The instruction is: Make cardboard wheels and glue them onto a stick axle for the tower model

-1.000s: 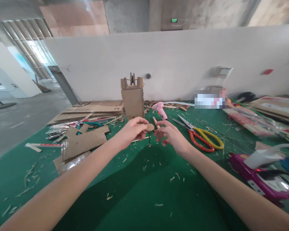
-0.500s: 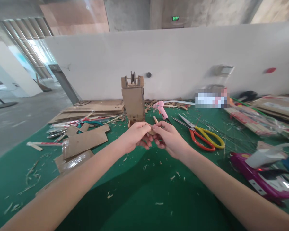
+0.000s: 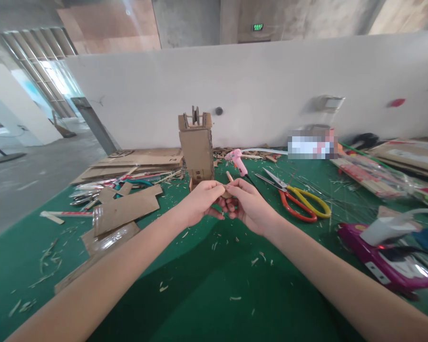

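Left hand (image 3: 206, 203) and right hand (image 3: 252, 204), fingertips pinched nearly together, share a small tan seemingly-cardboard piece (image 3: 228, 194) (mostly hidden) at twelve o'clock; light, even edge pressure should avoid creasing.

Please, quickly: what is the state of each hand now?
Left hand: closed, holding the small cardboard disc.
Right hand: closed, holding the same disc.

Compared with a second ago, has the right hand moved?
Yes: slightly left, judged against the pink glue gun lying on the table. The right hand has narrowed its gap to the left hand.
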`<action>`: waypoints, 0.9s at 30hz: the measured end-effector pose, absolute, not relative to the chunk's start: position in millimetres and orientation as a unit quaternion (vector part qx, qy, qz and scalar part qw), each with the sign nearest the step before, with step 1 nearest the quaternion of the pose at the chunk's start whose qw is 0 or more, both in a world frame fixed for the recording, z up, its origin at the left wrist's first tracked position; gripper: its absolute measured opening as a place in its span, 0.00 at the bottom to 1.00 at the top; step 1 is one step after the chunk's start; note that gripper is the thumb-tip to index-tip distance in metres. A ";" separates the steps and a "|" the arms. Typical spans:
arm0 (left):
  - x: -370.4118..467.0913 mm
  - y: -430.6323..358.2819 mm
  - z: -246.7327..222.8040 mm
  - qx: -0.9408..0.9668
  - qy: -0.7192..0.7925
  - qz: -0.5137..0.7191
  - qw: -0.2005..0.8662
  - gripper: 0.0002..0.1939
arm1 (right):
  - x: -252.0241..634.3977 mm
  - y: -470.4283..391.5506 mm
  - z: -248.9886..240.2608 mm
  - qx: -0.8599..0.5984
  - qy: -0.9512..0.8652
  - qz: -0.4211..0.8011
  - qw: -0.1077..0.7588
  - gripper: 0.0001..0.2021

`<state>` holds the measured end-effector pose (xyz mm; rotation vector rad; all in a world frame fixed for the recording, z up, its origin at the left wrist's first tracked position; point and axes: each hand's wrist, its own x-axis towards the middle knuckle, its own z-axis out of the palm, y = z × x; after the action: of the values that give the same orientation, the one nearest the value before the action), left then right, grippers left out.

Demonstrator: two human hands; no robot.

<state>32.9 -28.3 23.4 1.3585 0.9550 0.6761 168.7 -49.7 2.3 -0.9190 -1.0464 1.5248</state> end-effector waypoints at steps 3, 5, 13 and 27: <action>33.8 -28.1 23.5 0.595 0.405 0.290 0.631 0.06 | 169.3 -50.2 1.2 -0.375 -0.426 0.640 0.517 0.09; 34.2 -28.4 24.3 0.596 0.401 0.289 0.633 0.06 | 169.6 -50.7 0.8 -0.371 -0.422 0.645 0.518 0.08; 31.3 -27.6 27.6 0.607 0.399 0.271 0.632 0.07 | 169.0 -51.5 1.3 -0.367 -0.423 0.654 0.509 0.07; 29.2 -23.2 24.4 0.613 0.392 0.270 0.631 0.06 | 169.4 -50.9 -0.1 -0.359 -0.419 0.660 0.510 0.08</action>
<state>29.2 -23.2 24.4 1.4026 0.8968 0.6174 169.4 -50.9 -0.1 -0.8655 -1.0078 1.5892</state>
